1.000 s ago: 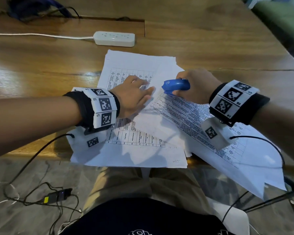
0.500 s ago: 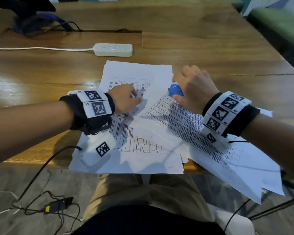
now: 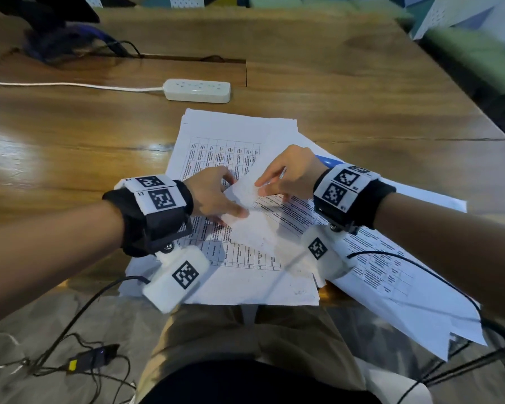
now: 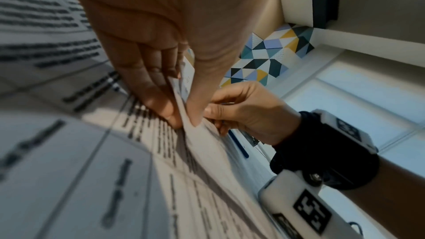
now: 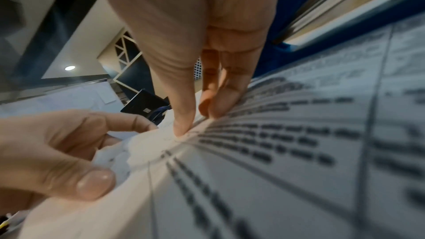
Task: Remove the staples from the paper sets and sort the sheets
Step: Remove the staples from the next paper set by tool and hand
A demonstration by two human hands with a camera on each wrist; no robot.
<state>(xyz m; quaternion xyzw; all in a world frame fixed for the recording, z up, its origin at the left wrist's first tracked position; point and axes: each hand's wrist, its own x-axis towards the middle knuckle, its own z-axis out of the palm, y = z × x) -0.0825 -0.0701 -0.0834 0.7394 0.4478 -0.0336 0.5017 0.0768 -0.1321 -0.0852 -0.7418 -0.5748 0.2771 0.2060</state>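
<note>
Two sets of printed sheets lie on the wooden table [image 3: 347,91]: a flat stack [image 3: 231,132] and an angled set [image 3: 376,272] across it. My left hand [image 3: 235,196] pinches the angled set's raised top-left corner between thumb and fingers; the left wrist view shows this grip of my left hand [image 4: 184,123]. My right hand [image 3: 261,188] pinches the same corner from the other side, its thumb on the sheet, as the right wrist view shows of my right hand [image 5: 195,123]. The blue staple remover [image 3: 328,162] lies on the paper behind my right wrist, mostly hidden. No staple is visible.
A white power strip [image 3: 197,90] with its cord lies beyond the papers. A dark bag [image 3: 56,39] sits at the back left. The angled set overhangs the table's front edge [image 3: 420,330]. Cables and an adapter [image 3: 91,360] lie on the floor.
My right hand let go of the blue staple remover and came to the paper corner. My left hand went from pressing flat to pinching that corner.
</note>
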